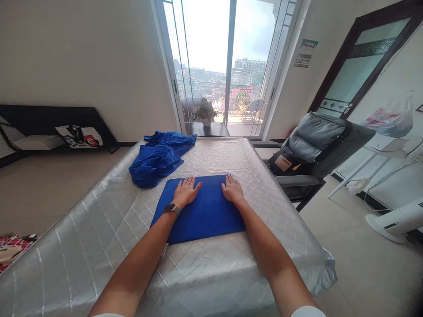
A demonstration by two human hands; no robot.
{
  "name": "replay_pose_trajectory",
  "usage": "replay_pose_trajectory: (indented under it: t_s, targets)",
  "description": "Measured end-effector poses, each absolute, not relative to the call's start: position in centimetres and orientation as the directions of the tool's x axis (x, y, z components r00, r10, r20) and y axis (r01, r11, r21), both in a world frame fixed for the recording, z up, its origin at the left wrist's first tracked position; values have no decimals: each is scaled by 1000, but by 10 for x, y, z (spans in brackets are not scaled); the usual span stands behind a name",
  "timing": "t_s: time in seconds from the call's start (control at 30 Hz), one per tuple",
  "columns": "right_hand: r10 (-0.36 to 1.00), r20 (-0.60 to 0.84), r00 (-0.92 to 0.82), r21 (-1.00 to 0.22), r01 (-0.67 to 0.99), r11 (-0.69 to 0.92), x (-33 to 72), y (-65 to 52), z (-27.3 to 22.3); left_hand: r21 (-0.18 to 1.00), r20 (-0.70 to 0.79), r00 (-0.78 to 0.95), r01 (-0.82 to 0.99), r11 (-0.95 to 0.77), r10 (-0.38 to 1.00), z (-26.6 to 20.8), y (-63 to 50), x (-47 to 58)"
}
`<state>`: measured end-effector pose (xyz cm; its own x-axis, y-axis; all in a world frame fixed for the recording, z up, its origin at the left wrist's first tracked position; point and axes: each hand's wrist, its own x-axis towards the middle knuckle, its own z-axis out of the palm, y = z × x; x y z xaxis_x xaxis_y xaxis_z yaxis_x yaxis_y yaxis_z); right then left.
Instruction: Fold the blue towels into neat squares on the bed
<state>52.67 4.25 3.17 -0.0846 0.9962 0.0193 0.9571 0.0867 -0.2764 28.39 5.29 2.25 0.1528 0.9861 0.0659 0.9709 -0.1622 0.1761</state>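
The folded blue cloth [208,218] lies flat under the fingers of the left hand [185,193] and right hand [234,191], which are extended and gripping nothing. Uneven pressure might ruck its top layer; the slick-looking quilted cover [112,215] underneath might let it skid. Rightward beyond the fingers, a tan label [283,163], a wall notice [306,53] and a red-printed plastic bag [390,116] carry markings too small to read.

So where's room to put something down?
The silver cover is bare left of the left forearm, nearer than the crumpled blue cloth, and right of the right forearm. It's crowded in the middle, where the left hand and right hand lie on the flat blue cloth.
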Motion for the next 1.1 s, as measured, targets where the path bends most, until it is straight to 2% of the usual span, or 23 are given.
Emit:
replay_pose_trajectory:
  t_s: [0.13, 0.23, 0.67, 1.1]
  targets:
    - [996, 16, -89, -271, 958, 90, 526, 42, 32, 125, 85, 34, 991, -44, 996, 17, 47, 223]
    - [996, 16, -84, -258, 962, 85, 527, 44, 33, 128, 111, -4, 992, -11, 994, 11, 44, 200]
    - [998, -4, -61, -200, 978, 59, 531, 48, 36, 165, 122, 5, 986, -25, 993, 11, 41, 202]
    - [999, -21, -39, -215, 976, 34, 528, 46, 36, 157, 111, -1, 987, -16, 994, 12, 41, 202]
